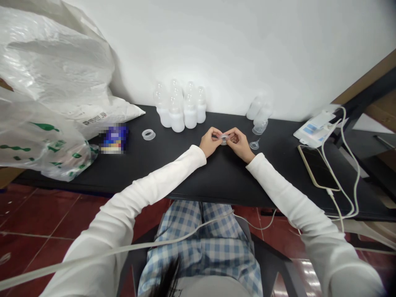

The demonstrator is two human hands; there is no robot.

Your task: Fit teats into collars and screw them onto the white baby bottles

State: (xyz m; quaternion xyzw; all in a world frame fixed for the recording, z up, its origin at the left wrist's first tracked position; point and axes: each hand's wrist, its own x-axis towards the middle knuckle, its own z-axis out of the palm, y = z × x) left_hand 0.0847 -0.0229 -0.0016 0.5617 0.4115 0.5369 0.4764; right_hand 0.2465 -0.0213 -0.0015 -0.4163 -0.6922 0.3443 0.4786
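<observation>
Over the middle of the black table (216,173), my left hand (210,142) and my right hand (239,143) meet, both pinching one small clear plastic ring part (224,138) between their fingertips. A little to the right of my right hand lies a small clear funnel-shaped piece (254,144), with a clear cup-like piece (259,127) behind it. A cluster of several white bottles with clear domed caps (181,108) stands at the back by the wall. A loose clear ring (148,134) lies to the left.
Large white plastic bags (46,103) fill the left end of the table, beside a blue packet (114,139). More clear caps (258,108) lean at the wall. A phone (318,167), a white power bank (314,128) and white cables (343,165) lie at the right.
</observation>
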